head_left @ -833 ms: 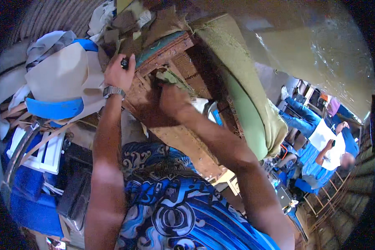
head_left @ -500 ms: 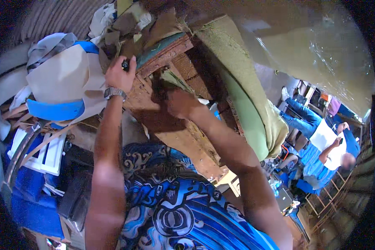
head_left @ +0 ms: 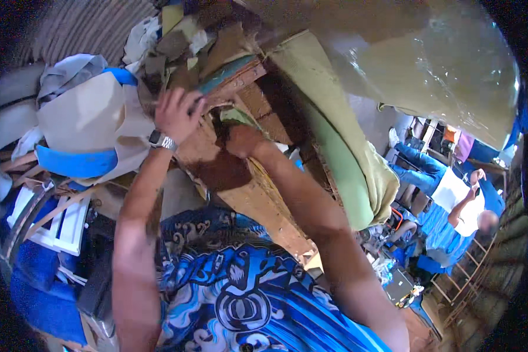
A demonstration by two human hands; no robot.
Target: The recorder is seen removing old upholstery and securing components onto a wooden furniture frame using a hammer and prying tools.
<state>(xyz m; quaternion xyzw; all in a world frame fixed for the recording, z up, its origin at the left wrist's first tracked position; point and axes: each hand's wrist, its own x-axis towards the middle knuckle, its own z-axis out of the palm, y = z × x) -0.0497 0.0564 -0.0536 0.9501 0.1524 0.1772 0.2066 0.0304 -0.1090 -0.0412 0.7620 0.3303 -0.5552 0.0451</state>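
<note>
A worn wooden furniture frame [head_left: 270, 202] lies before me, with a teal-edged rail [head_left: 237, 76] at its far end. Over its left board is my left hand [head_left: 179, 114], wearing a metal-banded watch; its fingers are bent and slightly blurred around a small black object [head_left: 193, 109] whose kind I cannot make out. My right hand [head_left: 242, 139] is closed and in shadow inside the frame, beside a strip of pale green fabric [head_left: 239, 116]. Its fingertips and whatever they grip are hidden. Olive burlap [head_left: 317, 76] and light green cloth [head_left: 349, 182] drape along the right side.
Cream and blue upholstered pieces [head_left: 76, 117] are piled at left, above a white slatted piece [head_left: 64, 226] and a black case [head_left: 97, 293]. Plastic-wrapped material [head_left: 428, 58] fills the far right. Another person [head_left: 452, 190] is at the right among cluttered items.
My left hand has lifted its fingers and shifted slightly down, away from the rail's end. My right hand has moved a little left. The view has shifted slightly.
</note>
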